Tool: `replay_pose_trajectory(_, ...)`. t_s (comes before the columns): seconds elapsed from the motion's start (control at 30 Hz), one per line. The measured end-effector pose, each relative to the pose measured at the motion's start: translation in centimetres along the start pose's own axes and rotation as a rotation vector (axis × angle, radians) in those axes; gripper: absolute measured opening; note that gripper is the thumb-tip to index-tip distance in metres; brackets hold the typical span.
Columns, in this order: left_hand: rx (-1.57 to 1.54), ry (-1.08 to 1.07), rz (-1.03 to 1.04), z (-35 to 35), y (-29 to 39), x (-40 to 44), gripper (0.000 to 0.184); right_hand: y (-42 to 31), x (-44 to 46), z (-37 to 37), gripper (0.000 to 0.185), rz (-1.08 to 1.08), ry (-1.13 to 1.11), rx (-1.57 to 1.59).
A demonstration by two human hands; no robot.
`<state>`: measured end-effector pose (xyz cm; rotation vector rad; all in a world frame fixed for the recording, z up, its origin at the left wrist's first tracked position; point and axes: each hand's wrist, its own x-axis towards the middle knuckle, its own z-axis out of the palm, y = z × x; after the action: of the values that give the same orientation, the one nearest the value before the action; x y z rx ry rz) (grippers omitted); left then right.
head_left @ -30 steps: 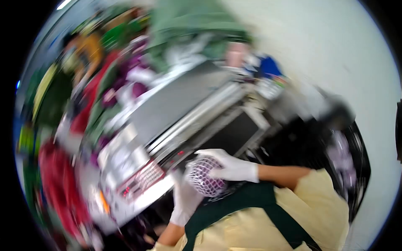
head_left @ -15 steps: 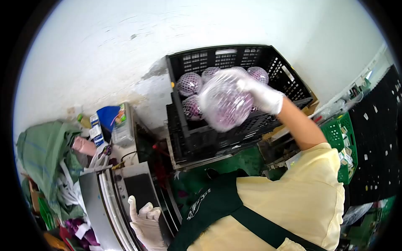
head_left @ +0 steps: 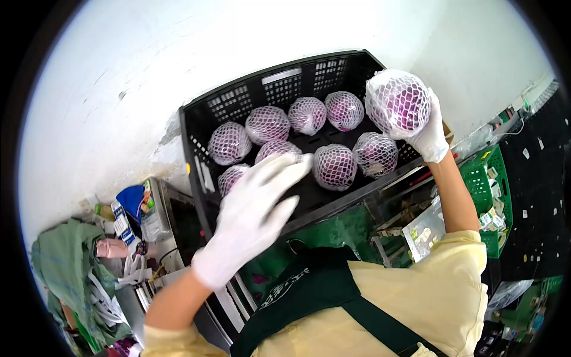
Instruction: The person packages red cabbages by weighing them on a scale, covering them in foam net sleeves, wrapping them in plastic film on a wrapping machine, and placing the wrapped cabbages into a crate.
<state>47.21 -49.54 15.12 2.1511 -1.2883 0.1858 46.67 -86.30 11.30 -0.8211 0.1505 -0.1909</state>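
My right hand, in a white glove, holds a red cabbage in a white foam net above the right end of a black plastic crate. White-gloved too, my left hand reaches over the crate's front left with its fingers stretched and apart. It hides part of a netted cabbage below it. Several more netted cabbages lie in the crate, among them one at the far left, one in the front middle and one at the front right.
A white wall stands behind the crate. To the right is a green basket of small packs beside a black mat. On the left are a green cloth bag, a pink bottle and a metal machine partly behind my left arm.
My right hand has carried the netted cabbage rightward, from over the crate's middle to its right end. My left hand has risen from beside the machine to over the crate.
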Motion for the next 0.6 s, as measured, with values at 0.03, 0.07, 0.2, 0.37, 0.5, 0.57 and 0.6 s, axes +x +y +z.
replay_pose_trajectory(0.03,0.041,-0.069,0.071,2.5,-1.1,3.1,0.052,-0.3,0.0,-0.6,0.055,-0.014,0.018,0.041)
replay_pose_trajectory(0.07,0.08,-0.132,0.139,5.4,-2.2,5.7,0.053,-0.7,0.0,-1.3,0.059,-0.043,0.053,0.01)
replay_pose_trajectory(0.2,0.223,-0.288,0.464,17.0,-5.6,12.8,0.056,-2.0,-1.6,-3.9,0.059,-0.131,0.096,-0.03)
replay_pose_trajectory(0.37,0.243,-0.391,0.458,23.7,-6.2,15.2,0.07,-3.6,-2.5,-8.9,0.058,-0.196,0.124,-0.135)
replay_pose_trajectory(0.5,0.426,-0.402,0.472,22.4,-9.9,20.8,0.076,-5.0,-1.2,-9.5,0.071,-0.194,0.043,-0.385)
replay_pose_trajectory(0.57,0.565,-0.413,0.278,21.3,-12.3,23.5,0.066,-5.0,0.2,-7.9,0.081,-0.218,-0.019,-0.571)
replay_pose_trajectory(0.6,0.576,-0.417,0.199,20.8,-13.4,24.1,0.058,-4.9,0.6,-7.4,0.083,-0.232,-0.029,-0.669)
